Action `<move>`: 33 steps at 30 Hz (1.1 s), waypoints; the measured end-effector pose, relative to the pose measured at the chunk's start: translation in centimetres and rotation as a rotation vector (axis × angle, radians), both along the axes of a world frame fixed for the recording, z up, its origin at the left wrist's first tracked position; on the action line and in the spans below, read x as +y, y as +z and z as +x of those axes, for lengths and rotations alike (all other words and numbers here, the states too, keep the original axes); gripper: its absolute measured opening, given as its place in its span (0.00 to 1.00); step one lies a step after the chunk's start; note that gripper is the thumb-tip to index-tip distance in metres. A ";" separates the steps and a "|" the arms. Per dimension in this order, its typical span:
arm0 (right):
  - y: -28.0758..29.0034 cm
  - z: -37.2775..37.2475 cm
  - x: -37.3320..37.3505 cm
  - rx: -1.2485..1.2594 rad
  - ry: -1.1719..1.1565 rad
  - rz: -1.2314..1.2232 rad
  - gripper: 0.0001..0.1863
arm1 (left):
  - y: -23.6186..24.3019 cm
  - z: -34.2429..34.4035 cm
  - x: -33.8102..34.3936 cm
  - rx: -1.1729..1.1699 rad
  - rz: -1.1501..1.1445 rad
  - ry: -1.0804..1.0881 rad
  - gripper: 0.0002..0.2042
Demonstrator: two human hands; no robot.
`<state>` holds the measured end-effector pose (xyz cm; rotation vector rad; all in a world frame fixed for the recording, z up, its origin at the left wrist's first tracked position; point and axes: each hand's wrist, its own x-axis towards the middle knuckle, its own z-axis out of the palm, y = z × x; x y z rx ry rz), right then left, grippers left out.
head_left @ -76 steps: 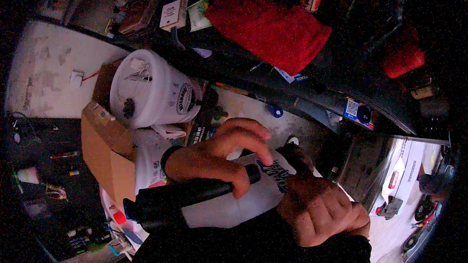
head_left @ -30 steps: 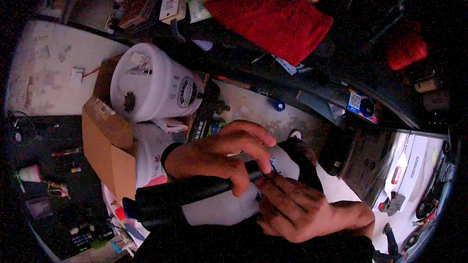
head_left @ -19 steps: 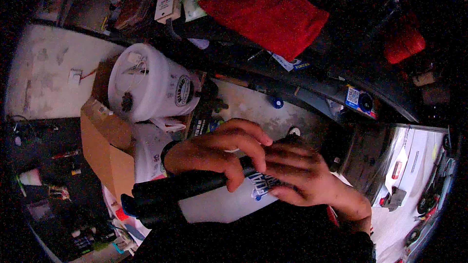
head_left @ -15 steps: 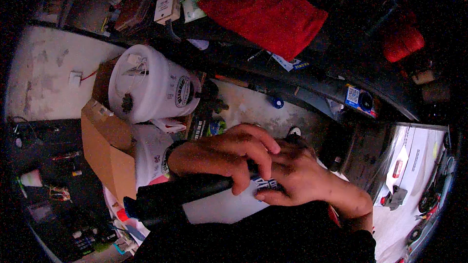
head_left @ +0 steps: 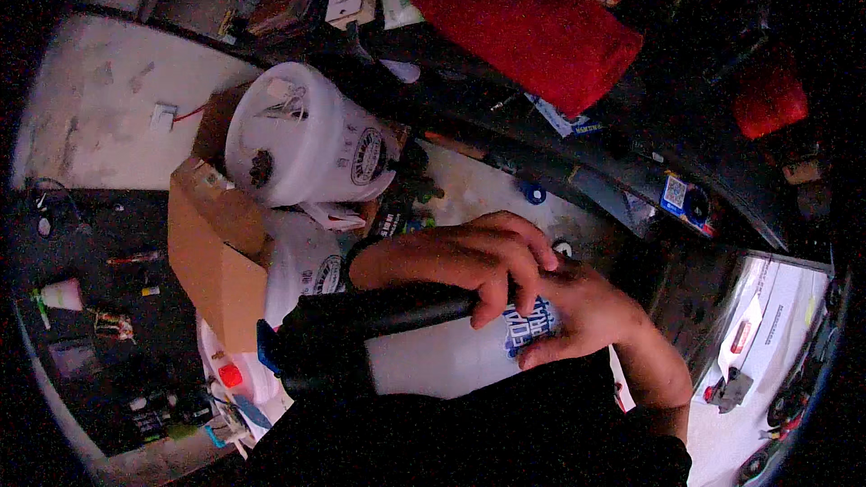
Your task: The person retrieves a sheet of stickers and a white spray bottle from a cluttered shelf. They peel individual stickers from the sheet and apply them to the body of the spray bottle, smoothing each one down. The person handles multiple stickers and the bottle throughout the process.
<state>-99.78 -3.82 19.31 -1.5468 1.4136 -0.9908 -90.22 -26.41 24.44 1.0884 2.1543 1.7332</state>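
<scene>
A spray bottle point(head_left: 424, 362) lies across in front of me, tilted sideways, with a whitish body and blue print. Its black head and long black handle point(head_left: 397, 317) point left, ending in a blue tip point(head_left: 268, 347). My left hand point(head_left: 460, 257), with a dark band at the wrist, curls its fingers over the handle and the bottle's side. At the bottle's right end my right hand point(head_left: 582, 307) is wrapped round the body, thumb against the print. The two hands meet, so part of the grip is hidden. A dark sleeve or clothing covers the bottle's lower edge.
White buckets point(head_left: 298, 140) are stacked at the left, beside an opened cardboard box point(head_left: 216, 252). A red cloth point(head_left: 532, 32) lies on the dark shelf beyond. Small items and bottles lie at the lower left. A bright opening point(head_left: 762, 325) shows at the right.
The whole view has shifted, so buckets, cloth and hands sit further right. More of the blue print shows between my hands. Both hands stay on the bottle.
</scene>
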 end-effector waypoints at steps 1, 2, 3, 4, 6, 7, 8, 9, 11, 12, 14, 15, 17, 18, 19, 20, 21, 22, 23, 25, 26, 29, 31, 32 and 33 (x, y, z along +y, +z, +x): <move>-0.1 0.2 0.0 -0.007 -0.039 -0.020 0.39 | 0.0 -0.2 0.0 -0.011 0.006 -0.008 0.10; -0.3 0.4 0.1 -0.013 -0.079 -0.039 0.35 | 0.0 -0.4 -0.1 -0.022 0.011 -0.017 0.10; -0.2 0.5 0.2 -0.021 -0.114 -0.056 0.32 | 0.1 -0.5 0.0 -0.034 0.020 -0.021 0.10; -0.1 0.5 0.3 -0.035 -0.094 -0.018 0.33 | 0.3 -0.5 0.1 -0.030 0.010 -0.021 0.10; 0.3 0.3 0.7 -0.060 -0.062 0.064 0.36 | 0.7 -0.7 0.3 -0.019 -0.005 -0.026 0.10; 0.2 0.3 0.8 -0.057 -0.055 0.058 0.35 | 1.0 -0.9 0.4 -0.021 -0.013 -0.031 0.08; -0.2 0.3 0.8 -0.054 -0.050 0.053 0.33 | 1.4 -0.9 0.4 -0.023 -0.021 -0.037 0.06; -0.5 0.4 0.9 -0.051 -0.046 0.050 0.32 | 1.6 -0.9 0.4 -0.024 -0.026 -0.046 0.05; -1.6 0.6 1.0 -0.134 -0.051 0.058 0.28 | 1.1 -0.6 0.4 -0.012 -0.009 -0.029 0.05; -1.9 0.6 1.0 -0.180 -0.057 0.057 0.26 | 1.0 -0.6 0.3 -0.011 -0.004 -0.025 0.05; -1.9 0.7 1.1 -0.343 -0.123 0.094 0.21 | 1.4 -0.6 0.4 -0.039 0.018 -0.030 0.05; -2.2 0.8 1.4 -0.464 -0.152 0.197 0.20 | 1.6 -1.0 0.3 -0.056 0.022 -0.056 0.05; -2.4 1.3 1.6 -0.693 -0.261 0.278 0.21 | 1.3 -1.6 0.1 -0.051 0.026 -0.095 0.05; -2.4 1.6 1.5 -0.539 -0.266 0.118 0.23 | 1.1 -1.5 0.1 -0.030 0.023 -0.100 0.05; -2.4 1.8 1.4 -0.383 -0.269 -0.040 0.24 | 0.9 -1.5 0.1 -0.010 0.021 -0.106 0.05; -2.5 1.9 1.3 -0.224 -0.272 -0.195 0.26 | 0.7 -1.6 0.1 -0.013 0.038 -0.133 0.05; -2.7 1.7 1.3 -0.272 -0.212 -0.213 0.32 | 0.7 -1.5 0.3 -0.017 0.055 -0.150 0.05; -3.0 1.6 1.5 -0.280 -0.185 -0.222 0.33 | 0.8 -1.4 0.4 -0.021 0.071 -0.169 0.05; -3.4 1.4 1.8 -0.289 -0.158 -0.230 0.34 | 0.9 -1.2 0.5 -0.023 0.060 -0.156 0.05; -3.7 0.9 2.4 -0.339 -0.120 -0.249 0.34 | 1.0 -1.2 0.7 -0.021 0.042 -0.141 0.05; -3.6 0.6 2.6 -0.383 -0.105 -0.259 0.34 | 1.2 -1.3 0.8 -0.032 0.040 -0.133 0.05; -4.3 0.4 2.3 -0.484 -0.095 -0.247 0.33 | 1.3 -1.6 0.5 -0.046 0.059 -0.131 0.05; -4.0 0.9 1.9 -0.506 -0.149 -0.230 0.28 | 0.2 -1.8 -0.2 -0.025 0.105 -0.128 0.05; -3.9 1.4 2.0 -0.536 -0.191 -0.166 0.27 | -1.0 -1.7 -0.5 -0.030 0.170 -0.146 0.05; -4.4 1.7 2.0 -0.553 -0.241 -0.104 0.26 | -3.1 -1.8 -1.0 -0.024 0.235 -0.174 0.05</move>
